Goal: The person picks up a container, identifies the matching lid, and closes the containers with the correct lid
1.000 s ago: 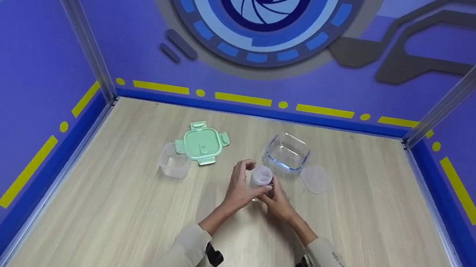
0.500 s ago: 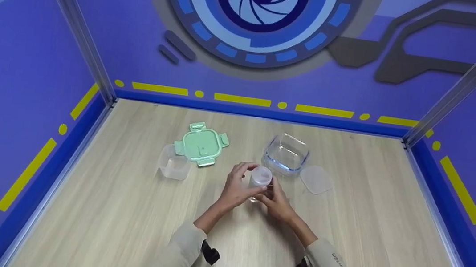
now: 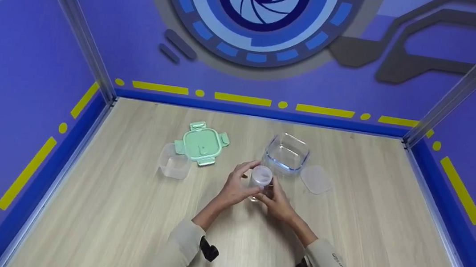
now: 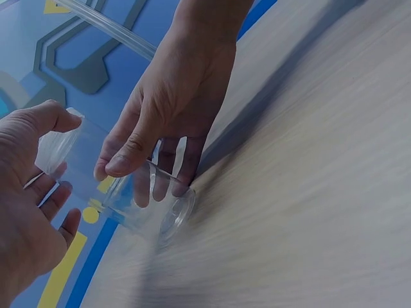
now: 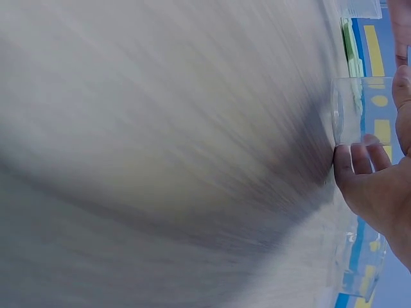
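A clear cup (image 5: 350,109) stands upright on the table, its round base (image 4: 178,212) low to the wood in the left wrist view. A translucent round top piece (image 3: 262,175) caps it. My left hand (image 3: 234,189) holds that piece, thumb on the near side and fingers curved round the far side. With my right hand (image 3: 277,203) I grip the cup's wall lower down, the fingers showing through the clear side in the left wrist view.
Behind the right hand stands a square glass container (image 3: 287,155), with a flat translucent lid (image 3: 316,179) beside it. To the left, a green clip lid (image 3: 202,144) lies near a translucent plastic container (image 3: 174,164). Blue panels (image 3: 243,85) enclose the table.
My left wrist and forearm have swung slightly to the left, and the left hand has turned a little around the top piece. The right hand and the cup stay nearly in place.
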Demonstrator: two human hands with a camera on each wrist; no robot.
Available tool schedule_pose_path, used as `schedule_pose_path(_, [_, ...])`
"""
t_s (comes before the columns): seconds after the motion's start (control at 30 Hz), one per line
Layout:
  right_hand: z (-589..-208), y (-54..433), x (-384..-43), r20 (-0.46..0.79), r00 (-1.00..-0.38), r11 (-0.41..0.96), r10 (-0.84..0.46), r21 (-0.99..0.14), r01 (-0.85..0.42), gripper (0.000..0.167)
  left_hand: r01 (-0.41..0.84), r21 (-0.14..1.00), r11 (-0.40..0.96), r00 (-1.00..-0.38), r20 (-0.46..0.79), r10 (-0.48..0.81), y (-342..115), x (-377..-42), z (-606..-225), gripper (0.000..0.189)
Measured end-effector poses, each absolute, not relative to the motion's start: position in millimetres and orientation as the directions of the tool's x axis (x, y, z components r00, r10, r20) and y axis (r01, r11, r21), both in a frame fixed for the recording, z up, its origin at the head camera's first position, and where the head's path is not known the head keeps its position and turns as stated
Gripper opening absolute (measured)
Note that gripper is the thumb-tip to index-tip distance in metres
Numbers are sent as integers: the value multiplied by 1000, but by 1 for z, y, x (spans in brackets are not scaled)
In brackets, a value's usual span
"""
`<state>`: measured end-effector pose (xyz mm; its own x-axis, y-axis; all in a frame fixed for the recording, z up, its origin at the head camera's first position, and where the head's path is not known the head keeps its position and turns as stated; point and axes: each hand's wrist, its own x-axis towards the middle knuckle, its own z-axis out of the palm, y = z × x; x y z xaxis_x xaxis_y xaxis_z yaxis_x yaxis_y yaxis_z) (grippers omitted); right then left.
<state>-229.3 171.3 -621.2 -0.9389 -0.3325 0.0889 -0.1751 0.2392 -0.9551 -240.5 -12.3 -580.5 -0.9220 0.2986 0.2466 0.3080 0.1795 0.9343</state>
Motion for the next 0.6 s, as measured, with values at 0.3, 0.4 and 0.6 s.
schedule_pose_path(0.3, [-623, 174, -230, 87, -935, 251, -343, -951, -180, 70, 260, 927, 271, -961, 221, 165, -4, -234, -578, 79])
schedule_pose_path(0.4, [-621, 173, -230, 78, -938, 248, -338, -954, -169, 72, 244, 927, 286, -969, 219, 114, 0, -232, -577, 75])
schedule_pose_path(0.6, [-620, 172, -229, 72, -939, 252, -336, -954, -164, 74, 200, 939, 279, -980, 186, 74, 7, -229, -576, 73])
